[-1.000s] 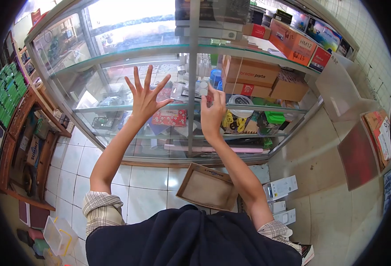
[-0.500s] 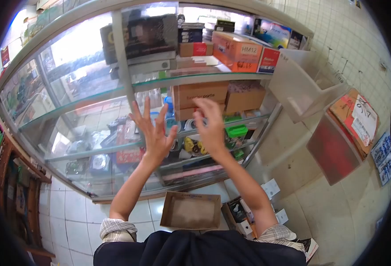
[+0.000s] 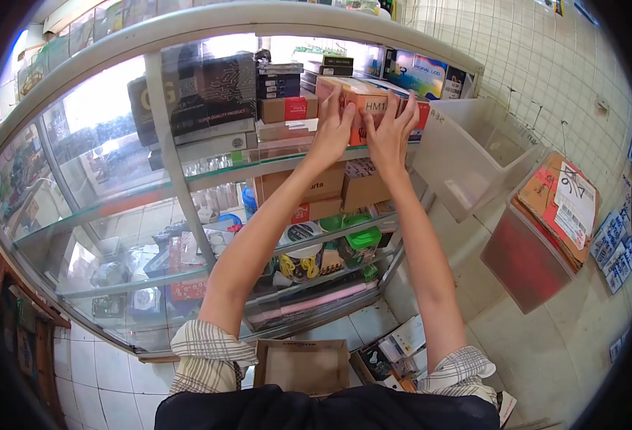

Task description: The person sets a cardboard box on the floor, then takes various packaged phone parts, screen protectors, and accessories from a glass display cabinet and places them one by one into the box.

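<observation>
Orange box [image 3: 359,107] | upper shelf [image 3: 258,165] | left hand [image 3: 332,134], right hand [image 3: 390,136] touching

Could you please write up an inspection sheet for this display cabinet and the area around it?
Surface: glass shelf, its front edge showing below the stacked goods.
Things at hand: orange box with "HM" lettering, on the upper shelf.
Clutter: dark boxed goods to the left; open carton on the floor, small boxed items beside it.
Hands: left hand and right hand at the orange box, fingers spread; firmness of hold cannot be told.
Cables: yellow cable coil on a lower shelf; no cable seen at the hands.
Surroundings: translucent bin right of the cabinet; tiled floor.
</observation>
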The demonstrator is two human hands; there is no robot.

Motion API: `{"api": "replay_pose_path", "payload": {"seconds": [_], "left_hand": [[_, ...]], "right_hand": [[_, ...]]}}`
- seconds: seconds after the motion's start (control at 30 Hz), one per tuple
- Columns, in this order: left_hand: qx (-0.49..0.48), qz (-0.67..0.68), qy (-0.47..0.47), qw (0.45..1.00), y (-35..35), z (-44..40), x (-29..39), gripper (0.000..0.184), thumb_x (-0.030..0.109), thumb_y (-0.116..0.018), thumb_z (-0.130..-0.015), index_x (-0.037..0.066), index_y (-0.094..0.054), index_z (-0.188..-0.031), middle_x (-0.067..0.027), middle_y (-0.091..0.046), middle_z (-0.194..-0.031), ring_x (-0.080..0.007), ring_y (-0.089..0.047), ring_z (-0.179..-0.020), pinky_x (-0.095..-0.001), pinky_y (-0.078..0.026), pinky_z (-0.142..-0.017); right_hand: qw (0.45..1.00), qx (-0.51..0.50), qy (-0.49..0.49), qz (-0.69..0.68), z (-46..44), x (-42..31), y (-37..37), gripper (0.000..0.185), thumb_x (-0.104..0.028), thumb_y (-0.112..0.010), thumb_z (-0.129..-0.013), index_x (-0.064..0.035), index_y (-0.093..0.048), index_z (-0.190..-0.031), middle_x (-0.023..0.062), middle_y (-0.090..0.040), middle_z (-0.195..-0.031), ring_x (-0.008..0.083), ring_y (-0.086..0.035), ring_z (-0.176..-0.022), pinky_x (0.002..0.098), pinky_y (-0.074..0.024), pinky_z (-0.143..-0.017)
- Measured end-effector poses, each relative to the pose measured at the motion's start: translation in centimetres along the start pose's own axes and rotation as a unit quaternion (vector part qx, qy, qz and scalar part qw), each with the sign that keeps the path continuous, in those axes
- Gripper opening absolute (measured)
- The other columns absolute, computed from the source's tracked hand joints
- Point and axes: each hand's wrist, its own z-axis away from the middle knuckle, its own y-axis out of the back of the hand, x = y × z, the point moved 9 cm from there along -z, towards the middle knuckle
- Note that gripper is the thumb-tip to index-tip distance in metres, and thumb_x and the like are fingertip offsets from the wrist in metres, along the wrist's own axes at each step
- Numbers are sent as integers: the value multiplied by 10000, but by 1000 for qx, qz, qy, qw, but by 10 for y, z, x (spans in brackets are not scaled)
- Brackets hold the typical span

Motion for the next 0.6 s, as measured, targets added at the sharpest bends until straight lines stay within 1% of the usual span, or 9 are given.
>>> {"api": "replay_pose_path", "payload": {"seconds": [0.07, 0.13, 0.2, 0.23, 0.37, 0.47, 0.53, 0.57, 0.6], "left_hand": [[-35, 15, 35, 999, -7, -3, -11, 492, 318, -359, -925, 46, -261, -1323, -207, -296, -1303, -349, -270, -1233, -382, -231, -1020], [-6, 26, 31, 999, -3, -5, -12, 447, 314, -316, -939, 45, -326, -1296, -192, -343, -1281, -334, -309, -1214, -355, -244, -1017], [9, 58, 31, 998, -2, -8, -15, 433, 317, -300, -943, 46, -360, -1276, -184, -363, -1272, -325, -328, -1205, -353, -253, -1012], [24, 87, 31, 995, 1, -9, -17, 427, 320, -285, -948, 48, -395, -1257, -177, -382, -1264, -315, -346, -1196, -351, -262, -1007], [43, 120, 77, 989, 3, -8, -29, 460, 361, -257, -950, 47, -421, -1243, -169, -415, -1243, -304, -376, -1176, -346, -281, -992], [78, 150, 83, 982, 15, -8, -24, 509, 411, -245, -943, 46, -418, -1253, -159, -420, -1259, -286, -389, -1178, -334, -289, -982], [85, 309, 134, 938, 15, -6, -30, 540, 436, -236, -940, 38, -414, -1258, -146, -414, -1284, -269, -389, -1188, -322, -288, -980], [73, 316, 148, 934, 13, -4, -29, 539, 429, -231, -943, 31, -414, -1258, -134, -394, -1312, -243, -368, -1211, -317, -271, -993], [73, 315, 150, 934, 13, -4, -31, 539, 429, -231, -943, 31, -414, -1258, -134, -394, -1312, -243, -368, -1211, -317, -271, -993]], "right_hand": [[1000, -1, 6, -7, -2, -5, -6, 594, -366, -574, -802, 2, -365, -1218, 280, -179, -1329, 437, -167, -1218, 523, -218, -987], [1000, -3, 13, -9, -1, -12, -10, 584, -380, -577, -799, 7, -382, -1190, 283, -173, -1333, 447, -151, -1221, 536, -216, -982], [999, 16, -7, -44, -3, -18, -11, 508, -312, -600, -785, -11, -397, -1139, 276, -214, -1314, 451, -161, -1204, 541, -177, -988], [999, 27, -1, -41, -5, -22, -8, 495, -321, -606, -780, -23, -405, -1120, 235, -291, -1252, 457, -185, -1185, 546, -186, -979], [999, -12, -24, 32, -6, -35, -9, 487, -325, -622, -765, -38, -412, -1097, 188, -342, -1175, 435, -216, -1174, 536, -209, -966], [1000, 1, -4, 31, -6, -57, -6, 535, -376, -646, -728, -29, -433, -1075, 179, -343, -1144, 437, -247, -1156, 567, -285, -907], [996, -38, -38, -67, -3, -60, -12, 522, -328, -677, -684, -33, -438, -1043, 168, -348, -1135, 409, -305, -1084, 541, -356, -818], [998, -20, -22, -48, -2, -64, -7, 525, -300, -695, -647, -32, -440, -1019, 161, -353, -1134, 383, -341, -1016, 511, -389, -750], [998, -23, -24, -49, -2, -63, -8, 525, -300, -695, -647, -32, -440, -1019, 161, -353, -1134, 383, -341, -1016, 511, -389, -750]]}}
